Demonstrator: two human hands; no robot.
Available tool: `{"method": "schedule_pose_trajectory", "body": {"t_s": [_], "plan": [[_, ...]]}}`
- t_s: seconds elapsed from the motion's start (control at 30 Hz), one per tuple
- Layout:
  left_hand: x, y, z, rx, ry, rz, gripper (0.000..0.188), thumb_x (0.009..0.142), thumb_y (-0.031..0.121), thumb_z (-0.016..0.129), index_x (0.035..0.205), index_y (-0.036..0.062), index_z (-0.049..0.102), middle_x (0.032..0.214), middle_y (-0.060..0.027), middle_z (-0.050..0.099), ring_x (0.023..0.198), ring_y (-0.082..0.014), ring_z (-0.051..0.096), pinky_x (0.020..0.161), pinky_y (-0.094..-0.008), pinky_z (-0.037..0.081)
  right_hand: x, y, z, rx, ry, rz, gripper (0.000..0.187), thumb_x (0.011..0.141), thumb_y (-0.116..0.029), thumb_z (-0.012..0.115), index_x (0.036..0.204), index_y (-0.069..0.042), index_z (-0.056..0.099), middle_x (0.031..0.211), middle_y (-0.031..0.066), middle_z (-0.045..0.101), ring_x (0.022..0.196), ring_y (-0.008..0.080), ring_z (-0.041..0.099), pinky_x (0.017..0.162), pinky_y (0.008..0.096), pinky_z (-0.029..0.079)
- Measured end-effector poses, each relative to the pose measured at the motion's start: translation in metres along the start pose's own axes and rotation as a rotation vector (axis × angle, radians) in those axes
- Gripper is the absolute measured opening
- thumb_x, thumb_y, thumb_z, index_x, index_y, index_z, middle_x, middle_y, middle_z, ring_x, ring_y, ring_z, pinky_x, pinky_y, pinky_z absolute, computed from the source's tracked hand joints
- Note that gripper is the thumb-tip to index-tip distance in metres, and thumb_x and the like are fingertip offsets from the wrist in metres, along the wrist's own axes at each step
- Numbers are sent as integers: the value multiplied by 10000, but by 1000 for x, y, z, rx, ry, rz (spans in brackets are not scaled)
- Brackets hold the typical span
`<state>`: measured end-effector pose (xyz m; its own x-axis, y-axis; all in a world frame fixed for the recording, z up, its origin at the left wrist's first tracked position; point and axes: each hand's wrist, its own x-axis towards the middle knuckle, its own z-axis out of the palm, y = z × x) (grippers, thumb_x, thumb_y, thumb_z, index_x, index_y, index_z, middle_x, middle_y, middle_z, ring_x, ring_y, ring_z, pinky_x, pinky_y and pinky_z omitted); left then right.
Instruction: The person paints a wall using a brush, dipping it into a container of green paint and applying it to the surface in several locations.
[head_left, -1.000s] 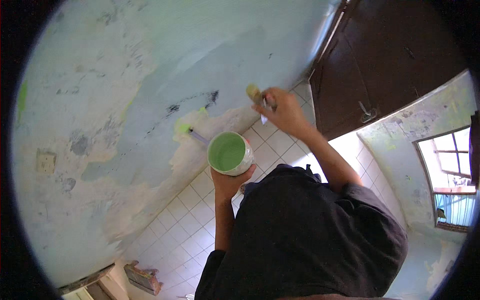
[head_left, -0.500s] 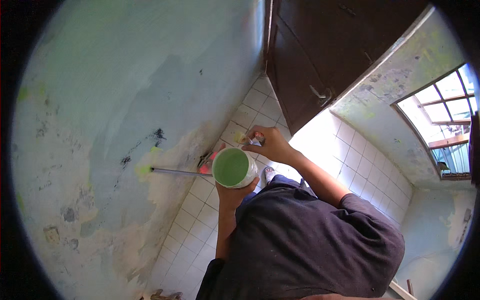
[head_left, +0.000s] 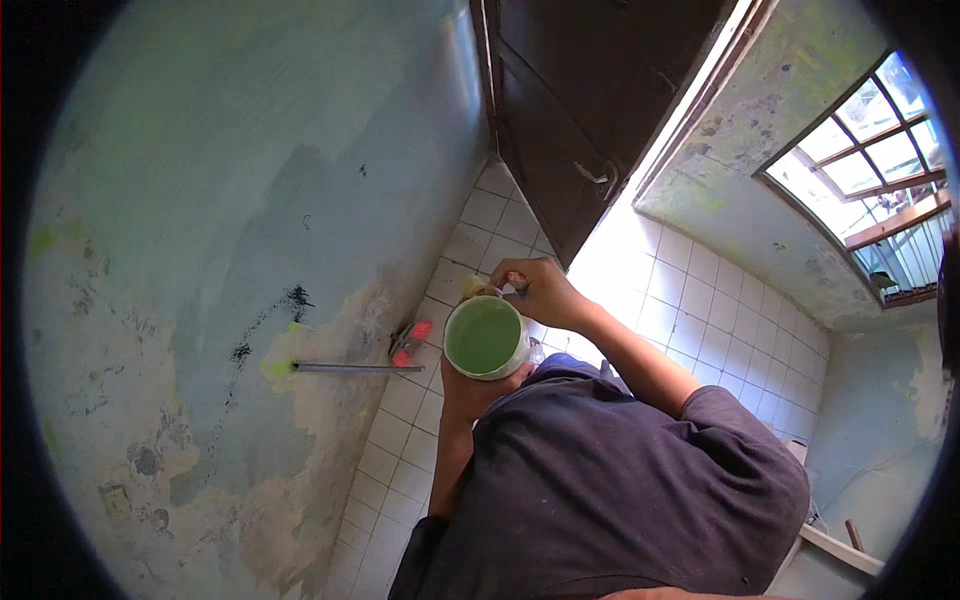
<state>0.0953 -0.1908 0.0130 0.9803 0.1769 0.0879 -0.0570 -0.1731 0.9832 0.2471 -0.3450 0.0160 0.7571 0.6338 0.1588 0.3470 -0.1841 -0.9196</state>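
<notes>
Head view: a round whitish plastic-looking tub [head_left: 524, 350] sits mouth-up in front of the dark shirt [head_left: 620, 470], with smooth green paint [head_left: 483, 338] inside. The left hand [head_left: 480, 390] is wrapped around the tub's lower side. The right hand [head_left: 545, 293] is closed around a short brush with pale yellowish bristles [head_left: 473, 286], just beyond the far rim (whether bristles and rim touch, I cannot tell). To the left, a thin grey rod [head_left: 350, 368] appears to meet the patchy blue-green wall [head_left: 230, 250], near a red-and-dark object [head_left: 410, 342].

The tub probably weighs most at its base, with liquid that could slosh if tilted; its wall may be slick where wet, so a low, broad palm grip suits it. The brush is likely light, stiff-handled and soft-tipped, best pinched above the bristles.
</notes>
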Motion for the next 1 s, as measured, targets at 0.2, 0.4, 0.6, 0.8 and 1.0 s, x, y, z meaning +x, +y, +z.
{"method": "schedule_pose_trajectory", "body": {"t_s": [0.2,0.4,0.6,0.8,1.0], "plan": [[-48,-11,-25,1,62,15,696,663,150,970,1268,21,652,1194,-100,719,1060,-210,710,921,-365,582,-14,-22,38,-25,-150,-58,180,899,-88,795,1046,-17,720,920,102,755,849,148,673,786,325,535],[-113,-5,-60,-122,96,-92,1006,608,210,981,1462,30,481,1411,-130,509,1334,-267,533,1130,-411,438,-19,-50,99,24,-357,-71,208,1040,-170,626,1052,1,743,951,162,773,871,235,728,809,365,558],[-170,0,-78,-211,312,-19,939,618,259,978,1435,50,563,1464,-177,498,1489,-369,374,1217,-477,349,-15,-80,160,20,-610,-35,200,1000,-171,679,1014,12,760,910,149,772,856,190,709,799,358,551],[-200,9,-93,-119,422,84,900,633,289,968,1421,57,601,1494,-173,489,1504,-374,345,1235,-498,322,-16,-105,196,127,-756,-157,193,992,-164,694,1013,13,767,887,136,771,848,174,699,808,357,557],[-216,3,-100,-120,442,56,891,634,273,971,1415,59,598,1478,-156,487,1447,-340,400,1211,-465,355,-24,-107,206,44,-758,-191,172,945,-127,731,1062,-3,760,931,99,756,888,175,690,827,348,554]]}}
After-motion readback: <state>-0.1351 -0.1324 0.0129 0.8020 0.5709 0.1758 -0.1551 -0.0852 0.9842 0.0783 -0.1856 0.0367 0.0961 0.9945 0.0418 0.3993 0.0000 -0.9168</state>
